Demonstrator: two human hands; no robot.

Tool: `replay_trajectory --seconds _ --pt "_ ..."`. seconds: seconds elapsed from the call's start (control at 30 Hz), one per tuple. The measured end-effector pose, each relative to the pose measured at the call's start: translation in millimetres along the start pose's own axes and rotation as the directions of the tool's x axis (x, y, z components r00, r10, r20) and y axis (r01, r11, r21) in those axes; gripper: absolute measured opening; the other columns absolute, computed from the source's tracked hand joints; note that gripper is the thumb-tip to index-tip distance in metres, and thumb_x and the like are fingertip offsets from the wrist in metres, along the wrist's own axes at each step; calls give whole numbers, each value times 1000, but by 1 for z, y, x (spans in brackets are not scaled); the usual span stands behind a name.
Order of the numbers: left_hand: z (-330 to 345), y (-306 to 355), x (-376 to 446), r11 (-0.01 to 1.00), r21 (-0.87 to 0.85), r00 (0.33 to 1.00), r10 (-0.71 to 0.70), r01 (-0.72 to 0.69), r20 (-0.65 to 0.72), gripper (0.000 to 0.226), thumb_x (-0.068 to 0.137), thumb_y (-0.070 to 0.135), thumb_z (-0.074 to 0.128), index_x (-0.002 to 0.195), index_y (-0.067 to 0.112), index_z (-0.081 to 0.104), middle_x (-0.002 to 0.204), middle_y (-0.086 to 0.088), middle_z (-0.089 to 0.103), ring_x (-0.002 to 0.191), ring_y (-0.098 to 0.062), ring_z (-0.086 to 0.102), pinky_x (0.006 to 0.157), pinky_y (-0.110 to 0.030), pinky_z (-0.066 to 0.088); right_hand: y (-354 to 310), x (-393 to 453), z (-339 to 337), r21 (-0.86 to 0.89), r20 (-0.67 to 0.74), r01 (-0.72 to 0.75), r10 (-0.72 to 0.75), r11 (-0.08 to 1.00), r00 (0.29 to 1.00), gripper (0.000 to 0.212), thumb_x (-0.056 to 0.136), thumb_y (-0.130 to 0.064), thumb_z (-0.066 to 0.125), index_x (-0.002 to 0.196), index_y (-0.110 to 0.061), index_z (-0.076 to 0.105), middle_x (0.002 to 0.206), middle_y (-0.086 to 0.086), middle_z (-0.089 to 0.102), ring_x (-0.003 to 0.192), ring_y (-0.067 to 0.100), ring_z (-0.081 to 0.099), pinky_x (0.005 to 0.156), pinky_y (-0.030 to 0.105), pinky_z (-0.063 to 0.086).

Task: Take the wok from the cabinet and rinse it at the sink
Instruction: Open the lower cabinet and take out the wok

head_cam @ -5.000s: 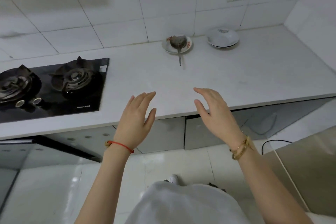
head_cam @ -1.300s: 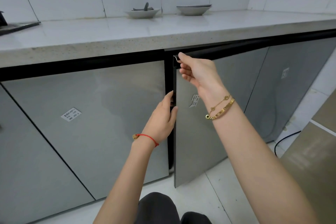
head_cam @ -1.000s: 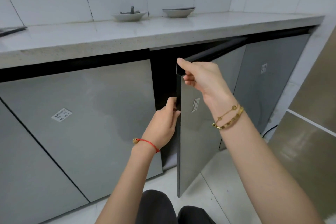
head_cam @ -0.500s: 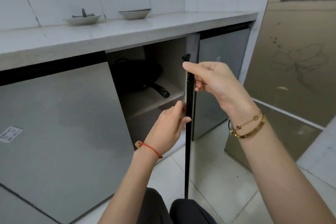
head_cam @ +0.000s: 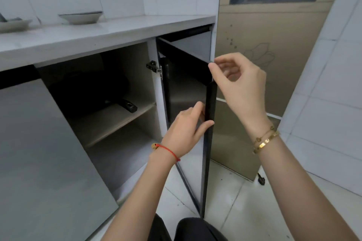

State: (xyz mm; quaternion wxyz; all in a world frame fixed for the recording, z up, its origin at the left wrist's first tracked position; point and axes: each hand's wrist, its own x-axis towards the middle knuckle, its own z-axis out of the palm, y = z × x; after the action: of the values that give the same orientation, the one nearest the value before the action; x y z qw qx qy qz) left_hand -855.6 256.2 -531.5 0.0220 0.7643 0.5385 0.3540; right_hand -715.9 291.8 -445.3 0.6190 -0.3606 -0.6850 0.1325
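Left hand (head_cam: 185, 127) grip pinches the free edge of the open grey metal cabinet door (head_cam: 209, 123); right hand (head_cam: 238, 84) grip pinches its top corner. Black wok (head_cam: 92, 92) on shelf.

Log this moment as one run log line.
phase: cabinet opened | grey cabinet door: swung wide, both hands on edge | black wok: on shelf, untouched

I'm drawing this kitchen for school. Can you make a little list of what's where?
cabinet door: swung wide open
left hand: fingers on the door's edge
right hand: pinching the door's top corner
wok: dark, on the upper shelf inside, handle pointing out
bowl: on the counter
wok rinsed: not yet
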Motion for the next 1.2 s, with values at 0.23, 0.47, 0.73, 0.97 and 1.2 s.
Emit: replay_trajectory --seconds 0.23,0.47,0.73,0.97,1.2 --pt "49 21 49 987 157 993 61 -44 -103 26 96 34 55 104 10 48 81 -3 58 76 -25 58 68 -36 48 47 24 -17 -194 -129 123 -150 973 980 14 93 -22 59 93 -14 70 84 -1 69 79 15 63 76 36 53" --pt "106 17 94 980 197 987 51 -20 -154 32 95 30 53 123 15 51 116 -4 60 108 -23 56 94 -36 47 101 62 -40 -398 -53 160 -197 903 979 17 96 -24 56 102 -15 70 89 -2 68 91 15 59 73 20 43" --pt "141 2 120 962 266 992 87 -60 -93 67 92 31 55 150 15 27 157 -10 25 143 -30 26 115 -47 30 144 94 -41 -533 -67 194 -270 823 960 16 95 -18 56 103 -12 69 101 -2 67 101 18 50 80 11 32" --pt "158 -11 127 956 290 998 43 -53 42 84 93 34 53 155 24 -2 164 0 -13 150 -27 4 118 -54 20 163 109 -39 -573 -80 181 -274 799 958 17 94 -16 57 104 -11 70 101 1 68 103 19 50 84 10 32" --pt "160 -14 131 950 309 998 32 -48 58 85 93 33 53 155 24 -5 163 3 -16 151 -23 -3 117 -57 17 167 112 -37 -572 -84 172 -267 802 960 18 95 -17 56 106 -12 70 101 1 68 103 17 49 85 10 31"
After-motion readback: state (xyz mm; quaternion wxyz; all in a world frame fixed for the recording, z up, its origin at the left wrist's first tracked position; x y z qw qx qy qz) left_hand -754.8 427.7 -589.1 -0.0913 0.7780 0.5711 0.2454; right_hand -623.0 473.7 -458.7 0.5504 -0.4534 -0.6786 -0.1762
